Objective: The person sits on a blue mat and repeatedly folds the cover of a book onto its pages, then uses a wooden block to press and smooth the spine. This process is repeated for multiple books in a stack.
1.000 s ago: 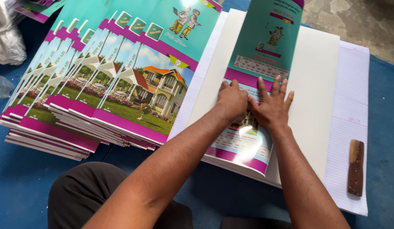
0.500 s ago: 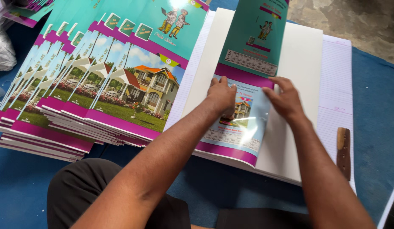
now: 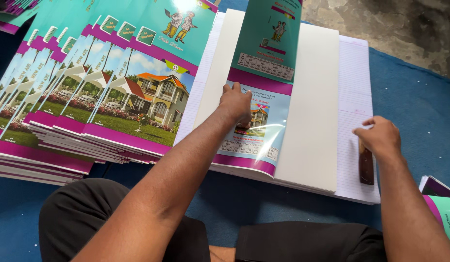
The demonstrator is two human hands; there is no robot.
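Note:
My left hand [image 3: 238, 103] presses flat on a glossy printed cover [image 3: 263, 116], teal and purple with a house picture, whose far half stands folded upward. The cover lies on a stack of white paper [image 3: 312, 111]. My right hand [image 3: 380, 138] has reached to the right and its fingers close around the top of a brown wooden tool [image 3: 366, 167] lying on ruled sheets [image 3: 353, 97] beside the white stack.
A fanned pile of finished notebooks [image 3: 103, 97] with the same house cover lies at the left on a blue mat [image 3: 414, 92]. More covers [image 3: 440, 204] show at the lower right. Bare concrete floor [image 3: 394, 24] lies beyond. My dark-trousered legs fill the bottom.
My right hand left the cover and moved right to the wooden tool. My left hand stayed pressing on the cover.

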